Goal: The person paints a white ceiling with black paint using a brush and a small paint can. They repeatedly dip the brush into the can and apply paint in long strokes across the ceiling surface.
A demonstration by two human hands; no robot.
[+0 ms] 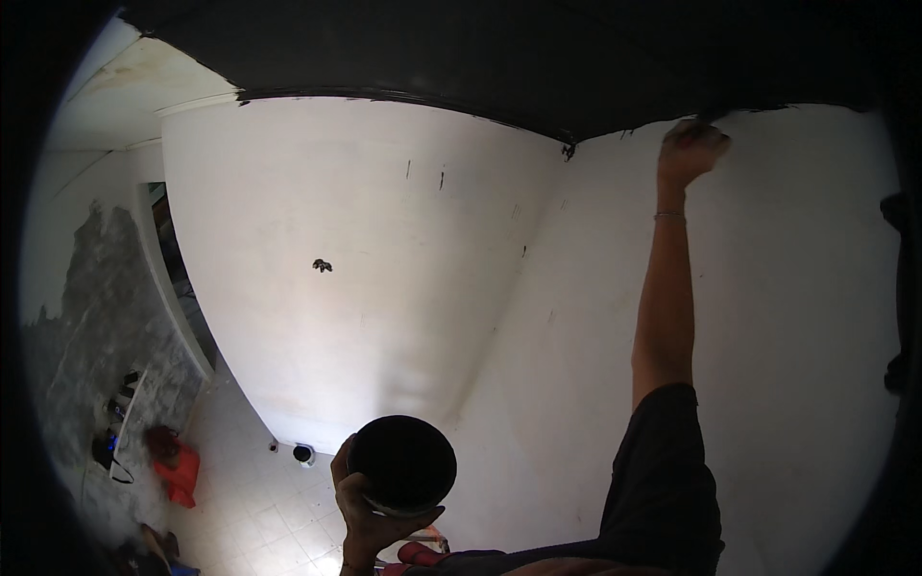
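My left hand [357,504] is wrapped round the side of a round tub [401,461], held up low in the middle of the view. Its inside is dark, like black paint. My right hand [693,149] is raised at the far upper right, closed and slightly blurred, where the white wall [788,250] meets the black ceiling [403,48]. A dark tip that looks like a paintbrush [713,115] shows at the fingers against the black edge; most of it is hidden.
A person in red [176,470] is below at the left, near a grey-patched wall [106,278]. A small pot [303,454] stands on the tiled floor [259,518]. Dark fixture [322,265] sticks out of the left white wall. Black smears mark the wall corner.
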